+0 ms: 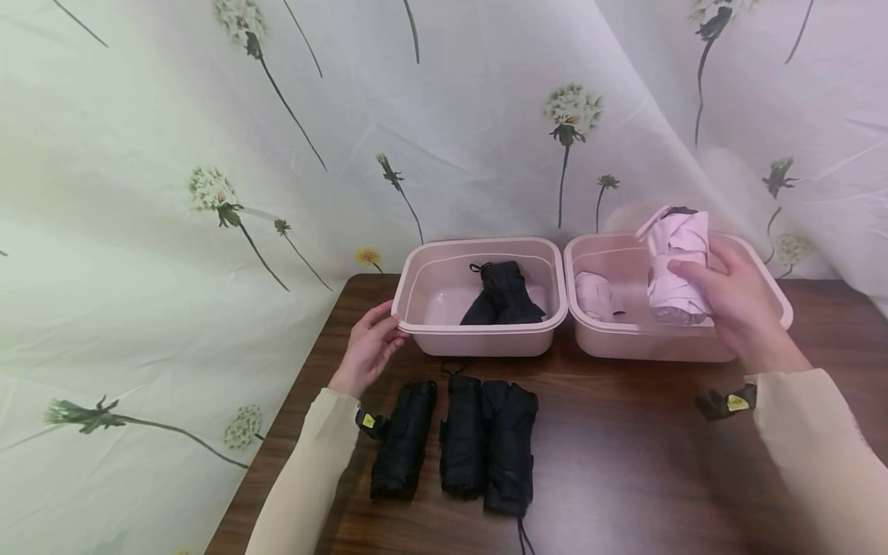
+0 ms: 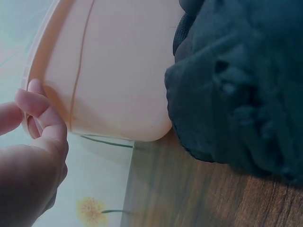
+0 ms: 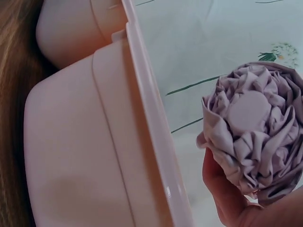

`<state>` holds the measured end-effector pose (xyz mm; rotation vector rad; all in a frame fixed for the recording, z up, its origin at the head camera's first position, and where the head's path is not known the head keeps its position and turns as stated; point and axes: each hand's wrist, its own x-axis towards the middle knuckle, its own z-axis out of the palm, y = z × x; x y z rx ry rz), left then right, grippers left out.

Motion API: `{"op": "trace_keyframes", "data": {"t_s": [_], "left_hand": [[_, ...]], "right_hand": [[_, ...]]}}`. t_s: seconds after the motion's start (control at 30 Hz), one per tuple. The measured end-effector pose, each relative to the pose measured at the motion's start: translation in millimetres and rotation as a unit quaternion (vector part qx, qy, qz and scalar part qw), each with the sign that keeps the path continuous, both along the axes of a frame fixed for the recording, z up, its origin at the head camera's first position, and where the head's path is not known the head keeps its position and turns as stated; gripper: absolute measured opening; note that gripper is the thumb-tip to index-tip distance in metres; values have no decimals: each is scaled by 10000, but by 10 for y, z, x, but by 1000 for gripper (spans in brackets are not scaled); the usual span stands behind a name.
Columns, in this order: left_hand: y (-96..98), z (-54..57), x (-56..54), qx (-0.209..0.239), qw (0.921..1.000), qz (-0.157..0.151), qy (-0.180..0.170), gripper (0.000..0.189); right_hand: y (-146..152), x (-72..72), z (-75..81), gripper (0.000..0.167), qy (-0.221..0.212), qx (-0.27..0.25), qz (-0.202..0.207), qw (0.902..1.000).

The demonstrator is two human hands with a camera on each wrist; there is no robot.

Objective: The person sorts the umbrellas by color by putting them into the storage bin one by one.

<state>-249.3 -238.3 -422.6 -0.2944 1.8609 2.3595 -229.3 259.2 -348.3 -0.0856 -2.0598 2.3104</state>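
Note:
My right hand grips a folded pink umbrella and holds it over the right pink basin. From the right wrist view, the umbrella's gathered end with its round cap faces the camera, above the basin rim. Inside that basin lies another rolled pink umbrella. With its thumb and fingers, my left hand pinches the left corner rim of the left pink basin. Black folded umbrellas lie in this left basin, overlapping each other.
Three black folded umbrellas, at left, middle and right, lie on the dark wooden table before the left basin. The basins stand side by side against a flower-printed cloth.

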Motion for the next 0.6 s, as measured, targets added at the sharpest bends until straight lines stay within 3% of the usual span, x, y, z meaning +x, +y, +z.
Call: {"op": "trace_keyframes", "data": {"t_s": [0.13, 0.27, 0.37, 0.47, 0.6], "left_hand": [[4, 2, -1, -5, 10000, 2, -5, 49], [5, 4, -3, -23, 10000, -2, 6, 49], [8, 6, -3, -16, 10000, 7, 11, 49], [6, 3, -2, 2, 10000, 16, 6, 49], [0, 1, 1, 15, 10000, 8, 14, 49]], "right_hand": [[7, -26, -23, 73, -155, 446, -236, 9986], [5, -57, -60, 66, -149, 801, -371, 9960], [5, -75, -82, 61, -188, 1243, -496, 9908], [-1, -87, -94, 66, -326, 1786, -659, 9812], [-16, -92, -99, 74, -463, 1854, -814, 9782]]}}
